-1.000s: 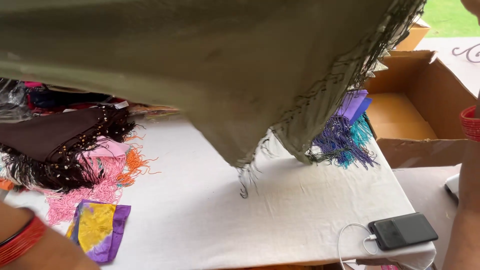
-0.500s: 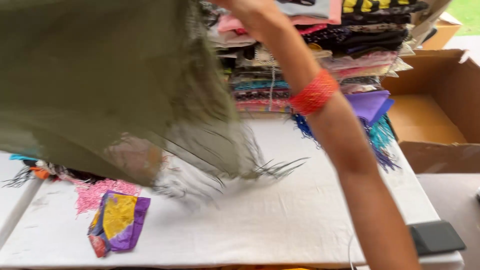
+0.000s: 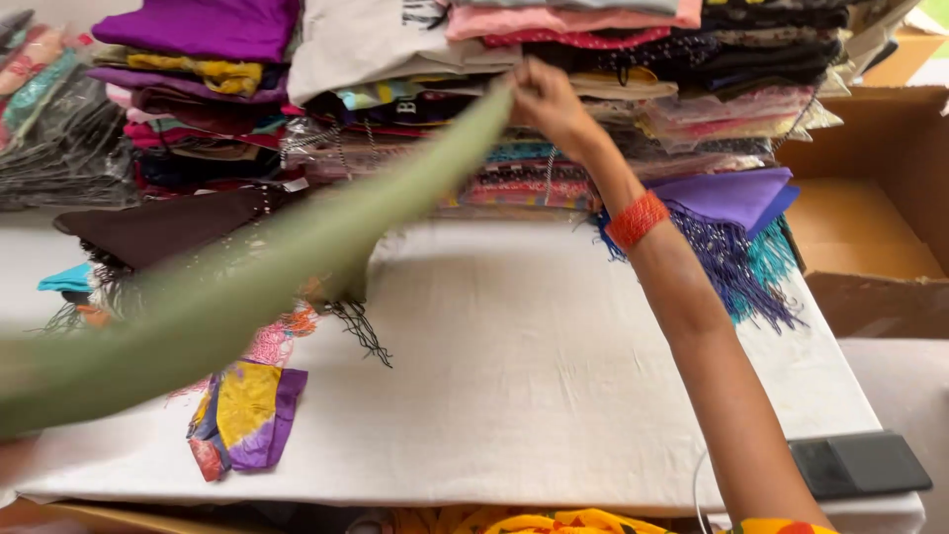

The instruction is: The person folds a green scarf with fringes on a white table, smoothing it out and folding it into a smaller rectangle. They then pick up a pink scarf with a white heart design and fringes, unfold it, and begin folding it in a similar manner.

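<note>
Fingers of right hand pinch olive scarf; cardboard box beside table sits empty.

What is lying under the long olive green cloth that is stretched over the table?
Under the olive green fringed cloth show the white table cover, a dark brown fringed cloth and pink and orange fringes. Whatever lies directly beneath its blurred left part is covered.

A single head-worn camera looks steeply down and forward over the white table, close in. The stacked clothes fill the frame from 10 to 2 o'clock, a cardboard box sits at 3, and a dark phone lies near 4.
</note>
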